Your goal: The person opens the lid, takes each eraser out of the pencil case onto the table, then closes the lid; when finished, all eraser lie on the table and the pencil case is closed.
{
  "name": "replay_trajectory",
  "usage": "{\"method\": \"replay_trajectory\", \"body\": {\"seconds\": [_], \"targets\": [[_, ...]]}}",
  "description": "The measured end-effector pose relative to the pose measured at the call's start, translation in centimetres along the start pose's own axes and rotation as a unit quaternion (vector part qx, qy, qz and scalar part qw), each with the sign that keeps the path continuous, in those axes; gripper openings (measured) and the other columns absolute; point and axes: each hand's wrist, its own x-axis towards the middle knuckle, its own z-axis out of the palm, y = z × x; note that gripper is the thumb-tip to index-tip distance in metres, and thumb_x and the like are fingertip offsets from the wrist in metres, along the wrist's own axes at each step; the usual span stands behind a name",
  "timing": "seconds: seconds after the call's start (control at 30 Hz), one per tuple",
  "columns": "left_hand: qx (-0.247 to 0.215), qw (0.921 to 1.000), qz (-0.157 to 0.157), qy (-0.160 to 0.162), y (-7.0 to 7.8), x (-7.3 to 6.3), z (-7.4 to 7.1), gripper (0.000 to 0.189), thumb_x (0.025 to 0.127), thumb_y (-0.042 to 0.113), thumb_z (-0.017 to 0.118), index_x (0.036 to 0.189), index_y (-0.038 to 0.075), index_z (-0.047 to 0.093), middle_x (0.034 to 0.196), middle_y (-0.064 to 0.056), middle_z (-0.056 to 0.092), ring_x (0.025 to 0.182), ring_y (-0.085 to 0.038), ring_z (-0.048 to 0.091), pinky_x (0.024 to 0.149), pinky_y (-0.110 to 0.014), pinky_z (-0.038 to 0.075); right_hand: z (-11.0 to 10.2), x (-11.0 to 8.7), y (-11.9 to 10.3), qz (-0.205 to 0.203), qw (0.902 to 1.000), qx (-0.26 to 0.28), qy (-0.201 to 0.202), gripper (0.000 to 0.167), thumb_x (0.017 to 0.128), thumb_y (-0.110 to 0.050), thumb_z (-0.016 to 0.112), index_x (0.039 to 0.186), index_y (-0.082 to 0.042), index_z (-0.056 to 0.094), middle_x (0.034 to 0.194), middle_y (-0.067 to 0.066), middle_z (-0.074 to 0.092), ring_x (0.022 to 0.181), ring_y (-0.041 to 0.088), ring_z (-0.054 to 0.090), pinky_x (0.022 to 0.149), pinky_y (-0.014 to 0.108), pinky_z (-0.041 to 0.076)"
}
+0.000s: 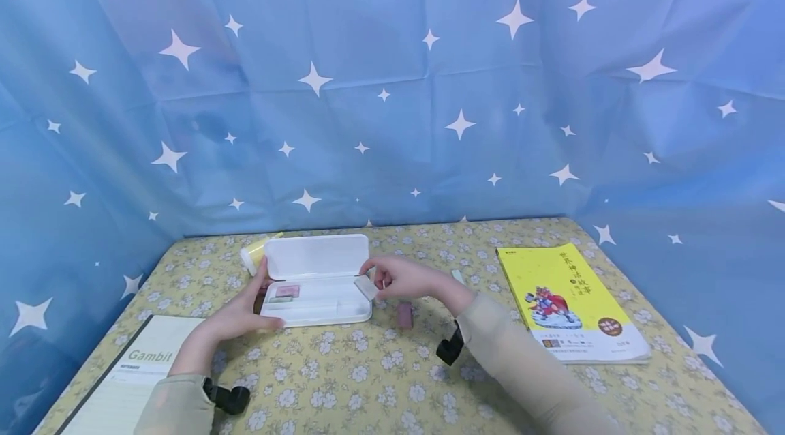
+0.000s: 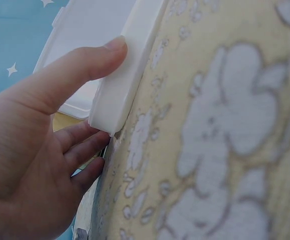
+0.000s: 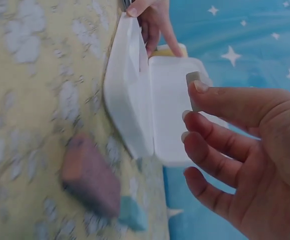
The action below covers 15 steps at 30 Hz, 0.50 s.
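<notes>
My hands were apart: left hand gripped the left end of the open white case on the counter; pink block lay right of it; right hand pinched a grey block over its right end.

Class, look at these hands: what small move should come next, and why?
Probably lower the pale block into the white case: the right hand pinches it near the case's right end, the lid is open, a pink block already lies inside, and the left hand holds the left end.
</notes>
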Motion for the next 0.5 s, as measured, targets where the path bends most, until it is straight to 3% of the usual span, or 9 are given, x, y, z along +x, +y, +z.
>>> {"method": "replay_trajectory", "body": {"seconds": [0.2, 0.5], "targets": [[0.011, 0.9999, -0.008, 0.004, -0.2, 0.2, 0.1, 0.125, 0.080, 0.014, 0.081, 0.152, 0.016, -0.022, 0.141, -0.030, 0.031, 0.127, -0.044, 0.037, 0.094, -0.026, 0.040, -0.1, -2.6, 0.8, 0.021, 0.9995, 0.001, 0.025, 0.044, 0.088, -0.009, 0.070, 0.130, -0.009, 0.054, 0.078, -0.001, 0.059, 0.064, 0.012, 0.052, 0.062, 0.029, 0.044], [0.017, 0.9998, -0.007, 0.003, -0.1, 0.1, 0.0, 0.126, 0.080, 0.014, 0.081, 0.151, 0.018, -0.023, 0.143, -0.031, 0.028, 0.129, -0.045, 0.034, 0.096, -0.032, 0.040, 0.3, -5.8, 2.6, 0.043, 0.9975, 0.013, 0.055, 0.043, 0.085, -0.009, 0.075, 0.123, -0.008, 0.056, 0.078, -0.002, 0.060, 0.065, 0.013, 0.055, 0.062, 0.029, 0.046]]}}
